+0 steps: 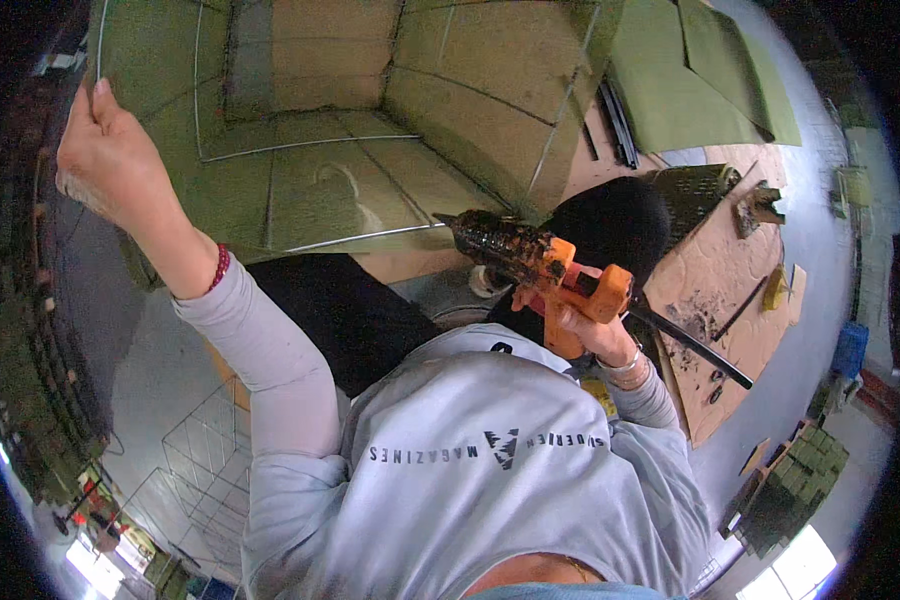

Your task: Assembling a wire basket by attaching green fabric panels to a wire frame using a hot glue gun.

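I see the right hand [602, 332] gripping an orange hot-glue gun [560, 260], the left hand [115, 160] pinching a wire-framed green box [470, 120] at its rim [101, 45].

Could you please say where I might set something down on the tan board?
The tan board has a bare patch between the grimy brown block and the dark crumbs, another below the small black rings. Its middle is crowded by crumbs, a thin black stick and, overlapping it, the black rod of the orange gun.
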The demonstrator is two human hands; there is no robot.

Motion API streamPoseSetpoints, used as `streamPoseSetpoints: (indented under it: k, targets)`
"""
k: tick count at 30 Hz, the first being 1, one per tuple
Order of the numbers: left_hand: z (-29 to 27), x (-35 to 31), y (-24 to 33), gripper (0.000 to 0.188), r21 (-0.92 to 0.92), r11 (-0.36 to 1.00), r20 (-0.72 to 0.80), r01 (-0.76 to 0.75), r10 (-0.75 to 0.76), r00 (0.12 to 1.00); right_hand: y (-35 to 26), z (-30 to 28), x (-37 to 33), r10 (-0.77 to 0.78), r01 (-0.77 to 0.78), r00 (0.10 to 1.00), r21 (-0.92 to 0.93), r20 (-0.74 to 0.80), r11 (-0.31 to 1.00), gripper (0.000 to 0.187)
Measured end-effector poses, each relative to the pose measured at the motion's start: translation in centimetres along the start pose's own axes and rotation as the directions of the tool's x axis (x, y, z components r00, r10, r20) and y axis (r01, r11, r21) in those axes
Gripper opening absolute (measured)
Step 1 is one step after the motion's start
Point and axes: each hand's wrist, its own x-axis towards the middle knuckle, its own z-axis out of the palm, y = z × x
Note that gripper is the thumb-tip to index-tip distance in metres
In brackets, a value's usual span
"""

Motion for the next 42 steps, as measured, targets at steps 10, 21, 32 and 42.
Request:
streamPoseSetpoints:
  k: [10, 21, 32, 42]
  targets:
    - [-3.0, -2.3, -2.5, 0.032, 0.076, 0.994, 0.077, -0.083, 0.078, 0.994, -0.7, 0.1, 0.0, 0.068, -0.075, 0.997, 0.271, 0.034, 0.96, 0.036]
    - [-3.9, -3.5, -1.9, 0.032, -0.037, 0.995, 0.147, 0.09, -0.084, 0.986, -1.0, 0.0, -1.3, 0.095, -0.078, 0.995, 0.328, -0.038, 0.941, 0.041]
    - [-3.6, -3.5, -2.1, 0.036, -0.014, 0.998, 0.13, 0.063, -0.06, 0.99, 0.3, -0.2, -1.5, 0.087, -0.081, 0.996, 0.273, -0.012, 0.958, 0.043]
    - [-3.5, -3.7, -2.6, 0.036, 0.062, 0.997, 0.108, 0.05, -0.056, 0.993, -0.1, 0.0, -2.2, 0.07, -0.069, 0.992, 0.015, -0.108, 0.998, 0.041]
